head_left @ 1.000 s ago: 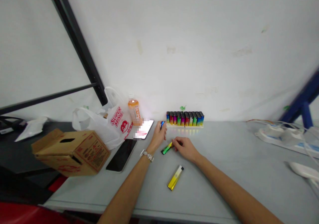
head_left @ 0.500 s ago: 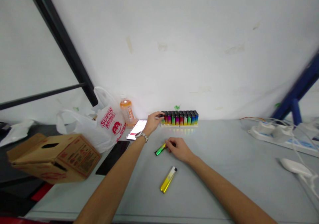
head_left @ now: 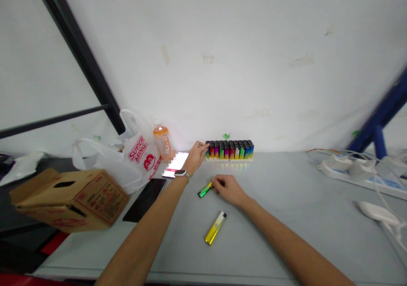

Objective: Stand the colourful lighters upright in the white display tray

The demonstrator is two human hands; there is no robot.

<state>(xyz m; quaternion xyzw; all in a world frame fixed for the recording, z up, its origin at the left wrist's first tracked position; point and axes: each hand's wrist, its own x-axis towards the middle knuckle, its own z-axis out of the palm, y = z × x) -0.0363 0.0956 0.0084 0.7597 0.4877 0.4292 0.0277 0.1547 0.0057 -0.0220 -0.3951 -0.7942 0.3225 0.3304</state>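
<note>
At the back of the table, a row of colourful lighters (head_left: 229, 150) with black tops stands upright in a pale rack (head_left: 241, 160). My left hand (head_left: 196, 155), with a watch on its wrist, is at the rack's left end. Its fingers stretch out and rest on the black top of the leftmost lighter (head_left: 207, 154). Closer to me, my right hand (head_left: 228, 187) lies on the table, thumb and fingers pinching the yellow end of a green-yellow lighter (head_left: 205, 190). Nearer still, a yellow lighter (head_left: 216, 229) with a white upper part lies by itself.
To the left are a cardboard box (head_left: 70, 199), a white plastic bag (head_left: 130, 163), an orange drink bottle (head_left: 161, 137), a lit phone (head_left: 177, 163) and a dark tablet (head_left: 145, 200). On the right, a power strip (head_left: 364, 176) with plugs and cables and a white adapter (head_left: 378, 213) lie on the table.
My left fingers were pinching the black top of a lighter at the rack's left end; that lighter now stands in the row and the fingers rest on it. My right hand has stayed put.
</note>
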